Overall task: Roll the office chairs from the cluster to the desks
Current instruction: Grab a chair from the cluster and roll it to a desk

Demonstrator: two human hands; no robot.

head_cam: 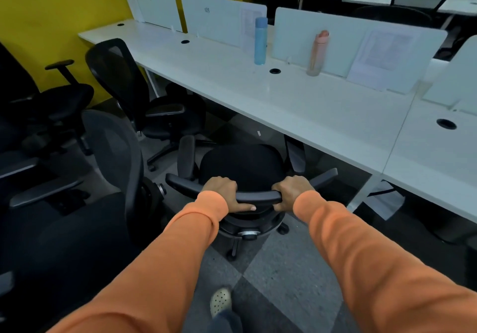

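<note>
My chair stood before me, frame centre, desk beyond it | chair cluster at frame left | two bottles on desk, upper centre

Black chair, orange sleeves, yellow wall.

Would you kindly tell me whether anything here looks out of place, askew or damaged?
Nothing looks spilled or damaged. The only oddity is the cluster of chairs crowded at the left at mixed angles, none squared to the desk. The left hand and right hand grip one chair's backrest.
</note>
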